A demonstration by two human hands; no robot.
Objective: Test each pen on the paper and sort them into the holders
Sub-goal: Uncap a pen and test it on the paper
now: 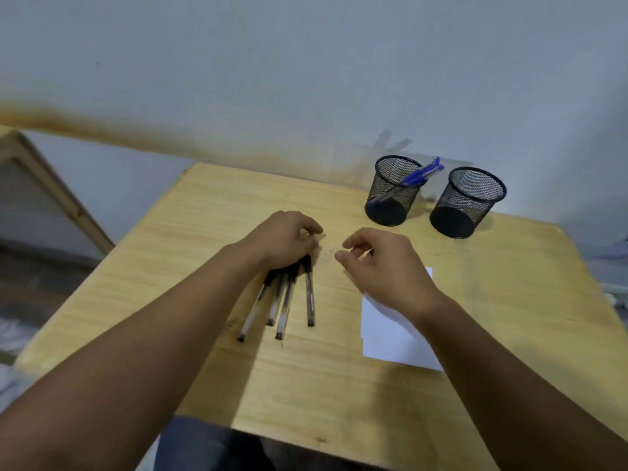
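Note:
Several black pens (287, 300) lie fanned out on the wooden table (509, 300), tips pointing toward me. My left hand (285, 239) rests on their cap ends with fingers curled over them; the caps are hidden under the palm. My right hand (384, 266) hovers just to the right, fingers loosely apart and holding nothing. Beneath its wrist lies a white sheet of paper (390, 338). At the back right stand two black mesh holders: the left holder (390, 195) contains blue pens (423, 173), while nothing shows inside the right holder (467, 205).
The table's back edge meets a pale wall. A wooden frame (51, 185) stands off the table to the left. The near table edge runs just in front of my lap.

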